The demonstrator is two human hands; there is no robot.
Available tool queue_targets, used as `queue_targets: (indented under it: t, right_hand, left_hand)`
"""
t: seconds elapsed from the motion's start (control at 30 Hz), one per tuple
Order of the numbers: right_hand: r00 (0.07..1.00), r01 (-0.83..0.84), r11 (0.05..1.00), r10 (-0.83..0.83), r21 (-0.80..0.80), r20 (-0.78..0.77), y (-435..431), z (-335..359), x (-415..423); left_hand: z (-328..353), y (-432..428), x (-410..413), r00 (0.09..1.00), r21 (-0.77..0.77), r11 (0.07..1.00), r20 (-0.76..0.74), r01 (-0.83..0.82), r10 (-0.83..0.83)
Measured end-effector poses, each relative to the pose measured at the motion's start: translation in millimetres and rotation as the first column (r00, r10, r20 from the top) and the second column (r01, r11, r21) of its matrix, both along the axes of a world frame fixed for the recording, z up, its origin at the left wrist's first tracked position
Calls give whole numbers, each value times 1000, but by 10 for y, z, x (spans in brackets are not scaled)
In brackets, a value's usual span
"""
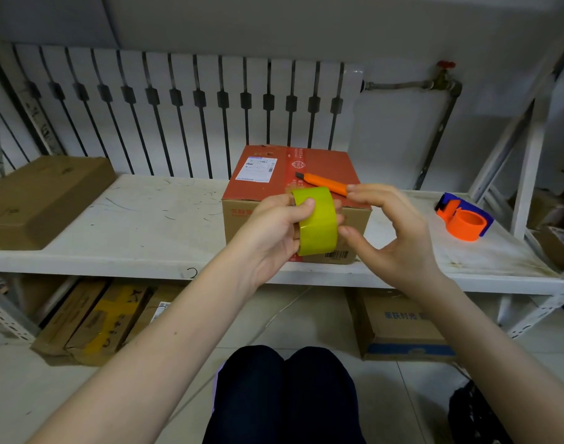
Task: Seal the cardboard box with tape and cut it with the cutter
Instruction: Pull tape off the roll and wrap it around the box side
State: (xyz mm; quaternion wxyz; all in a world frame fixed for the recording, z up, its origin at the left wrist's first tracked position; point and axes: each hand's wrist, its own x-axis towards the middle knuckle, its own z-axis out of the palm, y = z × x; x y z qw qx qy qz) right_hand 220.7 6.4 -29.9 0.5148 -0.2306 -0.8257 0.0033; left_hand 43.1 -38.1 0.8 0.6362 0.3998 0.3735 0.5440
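Nearest the bench's (114, 261) front edge, the left hand (274, 232) has its fingers wrapped round a light, stiff, slick tape roll (316, 225), the right hand (393, 232) loosely open and empty beside it, before the rigid cardboard box (258, 216) bearing the cutter (325, 182).

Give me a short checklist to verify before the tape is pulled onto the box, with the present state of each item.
1. Tape roll gripped in left hand: ok.
2. Right hand free to pull the tape: ok, open beside the roll.
3. Loose tape end found: cannot tell.
4. Box flaps closed: ok.
5. Cutter off the seam: not ok, it lies on the box top.
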Motion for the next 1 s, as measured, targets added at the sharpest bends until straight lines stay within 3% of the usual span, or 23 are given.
queue_targets:
  t: [0.7, 1.0]
  right_hand:
    - [994, -83, 993, 77, 81, 81, -37, -1, -15]
    - [998, -3, 990, 12, 141, -58, -90, -94, -36]
  left_hand:
    - [-49, -53, 41, 997, -34, 996, 22, 80, -79]
    - [-76, -39, 130, 996, -63, 994, 15, 86, -85]
